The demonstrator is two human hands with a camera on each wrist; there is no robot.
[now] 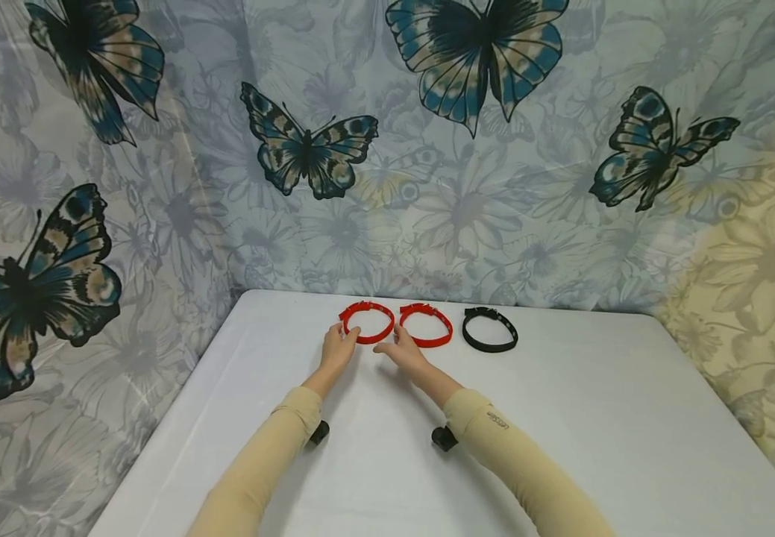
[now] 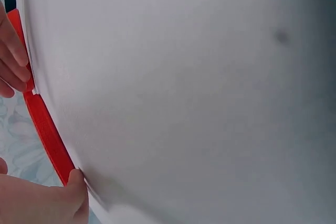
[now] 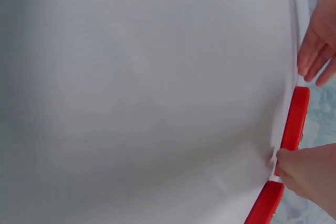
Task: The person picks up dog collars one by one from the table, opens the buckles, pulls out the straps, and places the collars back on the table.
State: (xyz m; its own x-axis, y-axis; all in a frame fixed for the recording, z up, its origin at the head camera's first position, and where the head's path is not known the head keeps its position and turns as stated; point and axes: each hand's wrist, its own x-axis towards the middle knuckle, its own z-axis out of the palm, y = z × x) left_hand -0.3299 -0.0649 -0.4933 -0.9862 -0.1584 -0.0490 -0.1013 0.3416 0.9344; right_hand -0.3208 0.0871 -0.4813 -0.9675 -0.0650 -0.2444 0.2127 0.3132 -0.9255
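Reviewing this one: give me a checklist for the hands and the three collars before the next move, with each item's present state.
1. Left hand at the left red collar: ok.
2. Right hand near that collar's right side: ok.
3. Firm grip by either hand: cannot tell.
4. Right red collar free of right-hand contact: cannot tell; fingers are very close.
5. Black collar apart from both hands: ok.

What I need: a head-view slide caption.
Left hand and right hand flank a red buckled collar alongside another red collar and a black collar.
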